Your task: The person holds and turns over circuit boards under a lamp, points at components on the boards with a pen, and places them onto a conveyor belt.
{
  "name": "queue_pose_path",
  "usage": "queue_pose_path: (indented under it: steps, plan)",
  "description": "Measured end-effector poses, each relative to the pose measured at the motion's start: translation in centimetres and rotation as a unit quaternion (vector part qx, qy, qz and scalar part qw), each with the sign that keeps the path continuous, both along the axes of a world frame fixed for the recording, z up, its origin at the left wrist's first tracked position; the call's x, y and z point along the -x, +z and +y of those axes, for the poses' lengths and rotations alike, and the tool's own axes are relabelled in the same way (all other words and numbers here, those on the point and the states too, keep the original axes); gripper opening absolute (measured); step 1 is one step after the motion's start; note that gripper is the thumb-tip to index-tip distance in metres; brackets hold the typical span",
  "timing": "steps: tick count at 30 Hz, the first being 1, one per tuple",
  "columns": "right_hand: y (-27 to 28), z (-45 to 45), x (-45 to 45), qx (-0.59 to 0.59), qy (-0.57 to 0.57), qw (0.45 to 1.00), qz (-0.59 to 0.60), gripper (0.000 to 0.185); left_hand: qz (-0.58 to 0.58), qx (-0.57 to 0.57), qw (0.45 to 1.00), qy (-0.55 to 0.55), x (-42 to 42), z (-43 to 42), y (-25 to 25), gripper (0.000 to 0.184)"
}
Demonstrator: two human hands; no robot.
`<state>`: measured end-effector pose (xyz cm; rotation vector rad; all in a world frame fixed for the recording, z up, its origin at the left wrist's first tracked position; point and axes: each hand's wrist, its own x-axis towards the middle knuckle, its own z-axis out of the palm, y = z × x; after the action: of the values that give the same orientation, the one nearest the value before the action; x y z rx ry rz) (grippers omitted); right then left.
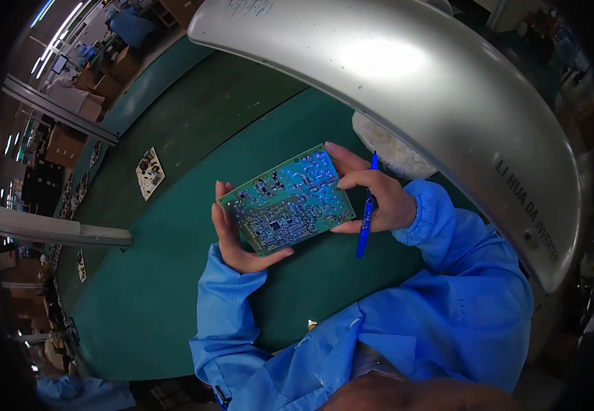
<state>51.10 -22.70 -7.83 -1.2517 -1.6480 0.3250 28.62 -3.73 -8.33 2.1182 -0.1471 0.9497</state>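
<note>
A green circuit board is held up over the green work surface, its face with solder points and small chips turned toward me. My left hand grips its left end, fingers at the far corner and thumb along the near edge. At the right end, my right hand holds the board between fingers and thumb. A blue pen is also held in my right hand, pointing away from me at its dark tip.
A large silver lamp housing arches over the right side. Behind it lies a whitish bundle. Another board rests on the dark strip at the left. A pale arm juts in from the left. A person in blue is far off.
</note>
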Motion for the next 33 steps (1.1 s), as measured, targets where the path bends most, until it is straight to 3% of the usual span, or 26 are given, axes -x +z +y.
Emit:
queue_pose_path:
  steps: [19,28,33]
  plan:
    - [-1.0,-0.6,-2.0,-0.015,-0.056,0.997,-0.050,0.074,-0.014,-0.037,0.998,0.039,-1.6,-0.5,-0.6,0.138]
    - [-0.3,0.6,-2.3,-0.090,-0.010,0.996,0.024,0.073,-0.028,-0.056,0.996,0.062,-2.4,-1.1,-0.5,0.137]
    - [-0.1,0.6,-2.5,-0.073,-0.022,0.997,0.013,0.074,0.001,-0.090,0.993,0.073,-2.4,-1.1,0.0,0.138]
